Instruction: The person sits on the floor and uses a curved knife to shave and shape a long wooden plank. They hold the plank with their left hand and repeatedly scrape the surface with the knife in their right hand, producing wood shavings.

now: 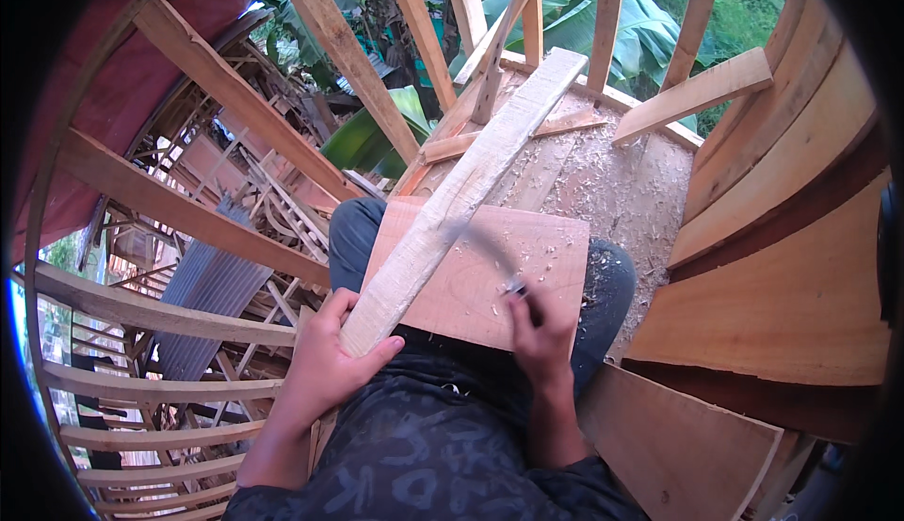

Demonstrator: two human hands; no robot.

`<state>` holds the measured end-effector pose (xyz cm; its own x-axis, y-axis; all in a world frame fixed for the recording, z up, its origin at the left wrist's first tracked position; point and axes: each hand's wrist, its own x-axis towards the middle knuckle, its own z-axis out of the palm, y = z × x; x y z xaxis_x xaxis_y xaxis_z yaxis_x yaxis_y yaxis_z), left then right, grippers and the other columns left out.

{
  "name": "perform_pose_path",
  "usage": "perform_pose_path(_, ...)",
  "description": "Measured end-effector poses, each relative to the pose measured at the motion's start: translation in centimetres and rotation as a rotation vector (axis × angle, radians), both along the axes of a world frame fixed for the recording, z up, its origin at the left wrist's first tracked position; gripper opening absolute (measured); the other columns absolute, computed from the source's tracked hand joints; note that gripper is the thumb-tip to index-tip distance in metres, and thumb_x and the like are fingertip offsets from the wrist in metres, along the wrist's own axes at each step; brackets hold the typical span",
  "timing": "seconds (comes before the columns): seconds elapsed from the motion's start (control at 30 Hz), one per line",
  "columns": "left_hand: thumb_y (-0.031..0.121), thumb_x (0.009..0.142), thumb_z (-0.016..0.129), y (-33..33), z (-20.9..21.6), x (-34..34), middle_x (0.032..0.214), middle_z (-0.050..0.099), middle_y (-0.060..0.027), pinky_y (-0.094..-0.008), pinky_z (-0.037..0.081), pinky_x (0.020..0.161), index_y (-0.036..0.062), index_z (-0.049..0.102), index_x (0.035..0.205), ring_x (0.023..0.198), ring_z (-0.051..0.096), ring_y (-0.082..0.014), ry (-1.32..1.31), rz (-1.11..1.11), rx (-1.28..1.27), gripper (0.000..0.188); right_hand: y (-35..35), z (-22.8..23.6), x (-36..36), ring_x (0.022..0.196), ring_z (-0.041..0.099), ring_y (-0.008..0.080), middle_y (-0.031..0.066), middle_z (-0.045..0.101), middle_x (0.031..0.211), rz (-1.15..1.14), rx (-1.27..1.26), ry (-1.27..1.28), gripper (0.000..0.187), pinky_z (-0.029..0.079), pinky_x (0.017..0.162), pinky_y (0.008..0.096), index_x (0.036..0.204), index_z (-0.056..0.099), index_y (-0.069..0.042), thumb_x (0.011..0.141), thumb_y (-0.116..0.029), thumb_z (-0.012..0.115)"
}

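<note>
My left hand is closed round the near end of a long pale plank, thumb on one side and fingers on the other. The plank slants up and away to the right across a flat reddish board that lies over my thighs. In my right hand is the handle of a knife. Its blade looks curved and is smeared by motion, with the tip at or close to the plank's right edge; whether they touch I cannot tell. Small shavings are scattered on the board.
Wooden slats rise on the left and far side like a frame. Shavings cover the wooden floor ahead. A loose wood piece juts in at the far right. Wide planks stand at the right, and a panel lies near my right elbow.
</note>
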<state>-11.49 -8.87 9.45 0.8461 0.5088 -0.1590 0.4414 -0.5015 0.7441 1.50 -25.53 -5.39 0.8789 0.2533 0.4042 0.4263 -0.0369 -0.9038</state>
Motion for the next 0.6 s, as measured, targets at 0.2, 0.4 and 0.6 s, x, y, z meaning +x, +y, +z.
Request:
perform_pose_path(0.2,0.019,0.072,0.076,-0.1,0.3,-1.1,0.082,0.061,-0.0086,-0.0258,0.045,0.068,-0.0004,0.052,0.097,0.075,0.057,-0.0110,0.004,0.034,-0.055,0.039,-1.0,0.4,0.0,0.052,0.040,0.0046,0.0015,0.047,0.060,-0.018,0.063,-0.008,0.021,0.032,0.047,0.0218,0.103,0.058,0.005,0.085,-0.005,0.061)
perform_pose_path(0.4,0.020,0.073,0.075,-0.2,-0.2,-0.2,0.083,0.061,-0.0081,-0.0255,0.045,0.069,-0.0008,0.052,0.098,0.076,0.056,-0.0106,0.014,0.048,-0.111,0.039,-1.9,-0.7,-0.2,0.056,0.047,0.0066,0.0006,0.053,0.067,0.016,0.143,0.216,0.021,0.037,0.051,0.0220,0.100,0.059,0.000,0.081,-0.006,0.065)
perform_pose_path(0.6,0.021,0.073,0.076,-1.0,0.4,1.1,0.084,0.061,-0.0103,-0.0268,0.046,0.071,-0.0010,0.053,0.099,0.078,0.058,-0.0136,0.064,-0.038,-0.021,0.041,0.2,-0.3,-0.3,0.053,0.056,0.0168,0.0090,0.057,0.064,-0.034,0.106,0.291,0.029,0.044,0.051,0.0282,0.105,0.058,0.000,0.078,-0.004,0.068)
